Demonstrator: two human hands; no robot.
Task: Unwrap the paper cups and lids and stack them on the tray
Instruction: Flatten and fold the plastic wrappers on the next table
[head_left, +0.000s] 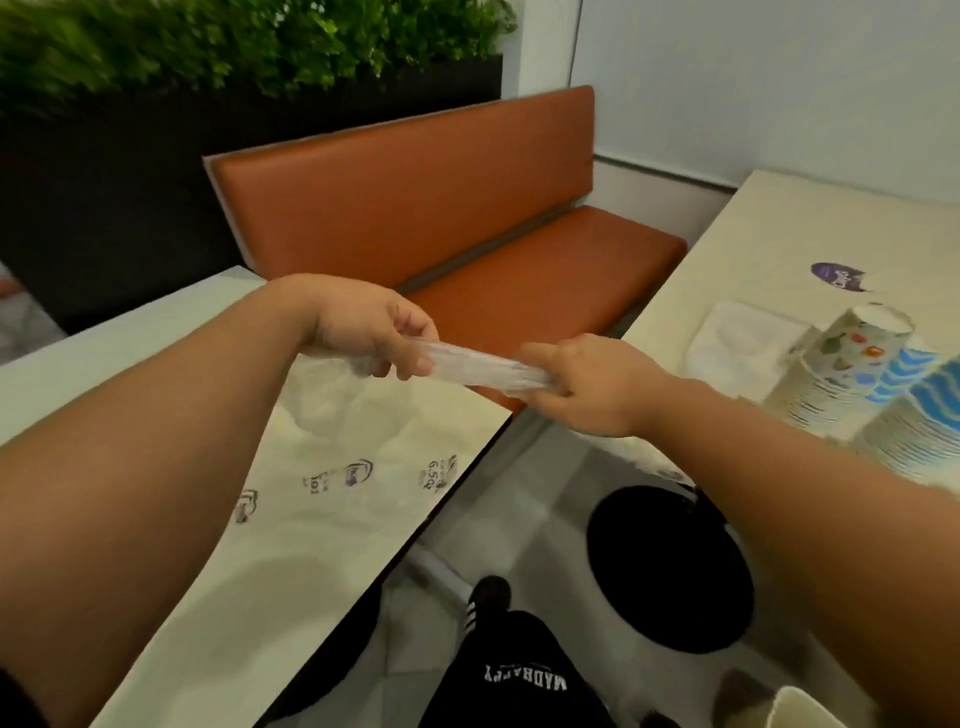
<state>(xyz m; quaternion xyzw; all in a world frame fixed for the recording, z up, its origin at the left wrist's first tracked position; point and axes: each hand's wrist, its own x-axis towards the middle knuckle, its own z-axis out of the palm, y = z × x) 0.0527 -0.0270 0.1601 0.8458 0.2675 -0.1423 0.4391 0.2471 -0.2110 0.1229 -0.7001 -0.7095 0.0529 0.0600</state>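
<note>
A twisted length of clear plastic wrap (478, 368) stretches between both hands over the gap between two tables. My left hand (371, 327) grips its left end and my right hand (587, 384) grips its right end. More loose wrap with printed marks (358, 467) lies on the left table below my left hand. Unwrapped paper cups stand upside down in stacks on the right table: one with a coloured pattern (841, 364) and blue-and-white wave ones (914, 415). A white tray (737, 348) lies behind them.
An orange bench (467, 228) sits behind the gap between the left table (104, 374) and the right table (810, 234). A black round stool (670, 566) and my leg and shoe stand on the floor below. A purple wrapper (839, 277) lies farther back.
</note>
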